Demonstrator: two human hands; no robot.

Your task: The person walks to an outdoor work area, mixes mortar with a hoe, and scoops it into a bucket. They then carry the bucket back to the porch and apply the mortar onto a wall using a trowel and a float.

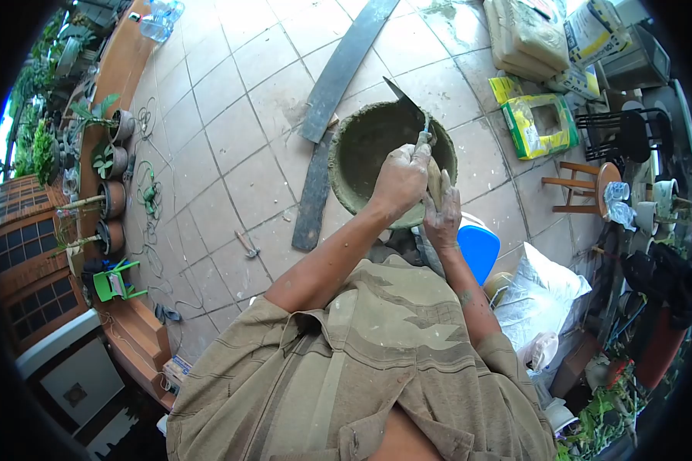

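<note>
My left hand (pixel 402 178) is closed round the handle of a trowel (pixel 406 101), whose dark pointed blade tilts up over the far rim of a bucket. Mortar smears coat both hands. Close beside it, my right hand (pixel 442 215) has its fingers along a tan, mortar-smeared piece (pixel 435 181); its kind is not clear, and part of it is hidden behind the hands. The round mortar-crusted bucket (pixel 337 165) stands below my hands, with wet grey-green mortar (pixel 367 150) inside. Forearms and hands cover its near right side.
Two long dark boards (pixel 342 73) lie on the tiles left of the bucket. A hammer (pixel 247 244) rests farther left. To the right are a blue-lidded container (pixel 478 252), a white sack (pixel 542 296), a green-yellow bag (pixel 537 127) and a wooden stool (pixel 584 187). Potted plants (pixel 111 198) line the left ledge.
</note>
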